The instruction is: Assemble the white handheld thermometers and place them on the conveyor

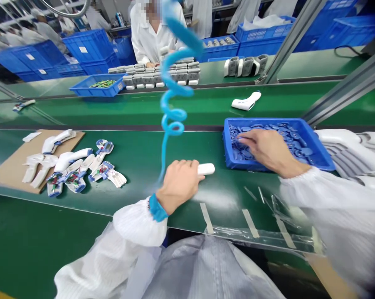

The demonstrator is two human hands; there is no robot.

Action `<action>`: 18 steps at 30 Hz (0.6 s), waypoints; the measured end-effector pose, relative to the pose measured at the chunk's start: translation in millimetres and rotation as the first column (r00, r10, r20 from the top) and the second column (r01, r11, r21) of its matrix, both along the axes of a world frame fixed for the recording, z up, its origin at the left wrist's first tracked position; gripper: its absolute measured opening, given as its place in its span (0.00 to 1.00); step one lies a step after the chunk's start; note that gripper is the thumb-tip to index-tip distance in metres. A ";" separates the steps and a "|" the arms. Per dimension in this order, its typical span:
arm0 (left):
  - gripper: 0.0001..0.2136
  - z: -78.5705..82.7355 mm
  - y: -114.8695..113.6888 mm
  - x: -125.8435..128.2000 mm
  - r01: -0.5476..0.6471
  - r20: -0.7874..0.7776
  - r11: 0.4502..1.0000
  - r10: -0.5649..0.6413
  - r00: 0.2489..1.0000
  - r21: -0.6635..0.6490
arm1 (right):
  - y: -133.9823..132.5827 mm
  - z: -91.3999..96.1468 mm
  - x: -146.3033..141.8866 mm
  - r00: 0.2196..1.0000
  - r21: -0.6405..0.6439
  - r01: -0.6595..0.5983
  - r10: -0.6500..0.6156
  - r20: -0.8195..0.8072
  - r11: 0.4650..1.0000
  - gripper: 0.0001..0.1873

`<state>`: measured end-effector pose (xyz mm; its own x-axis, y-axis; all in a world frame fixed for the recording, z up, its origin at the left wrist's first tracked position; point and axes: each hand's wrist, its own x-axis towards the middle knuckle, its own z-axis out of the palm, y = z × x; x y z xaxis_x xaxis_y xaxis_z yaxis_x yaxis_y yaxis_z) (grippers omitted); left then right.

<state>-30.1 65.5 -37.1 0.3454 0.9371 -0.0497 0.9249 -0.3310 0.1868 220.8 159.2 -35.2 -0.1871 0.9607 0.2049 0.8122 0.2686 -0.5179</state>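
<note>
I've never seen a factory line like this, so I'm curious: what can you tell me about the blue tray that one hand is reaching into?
The blue tray is a shallow, open-topped container that looks like moulded plastic. It sits at a slight angle on a green belt and holds a loose heap of small, rounded blue parts. The person's right hand reaches in, its fingers among the parts.

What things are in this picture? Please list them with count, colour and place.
Conveyor belts: at least two, green, crossing the view.
Plastic crate: 1, blue, right side of near belt.
Round parts: many, blue, inside the crate.
Device housings: several, white, left, on cardboard.
Cardboard sheet: 1, brown, left.
Coiled hose: 1, blue, hanging at centre.
Co-worker: 1, white coat, far side.
Rounded casing: 1, white, under the left hand.
Left hand: 1, bare, on the casing.
Right hand: 1, bare, reaching into the crate.
</note>
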 end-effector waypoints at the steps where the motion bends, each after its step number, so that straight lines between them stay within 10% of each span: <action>1: 0.12 2.5 -0.7 -5.2 -0.079 0.131 0.996 0.083 0.988 -0.035 | -12.3 6.2 0.6 1.000 -0.004 0.010 -0.011 -0.027 1.000 0.13; 8: 0.13 11.0 -19.2 -9.9 0.034 0.753 0.960 0.195 0.629 -0.277 | -96.4 28.8 -35.7 0.812 -0.198 -0.224 0.070 -0.580 0.954 0.16; 18: 0.18 11.8 -25.4 -0.9 0.124 0.719 0.969 0.071 0.691 -0.214 | -119.9 27.7 -53.2 0.823 -0.152 -0.053 -0.043 -0.566 0.987 0.16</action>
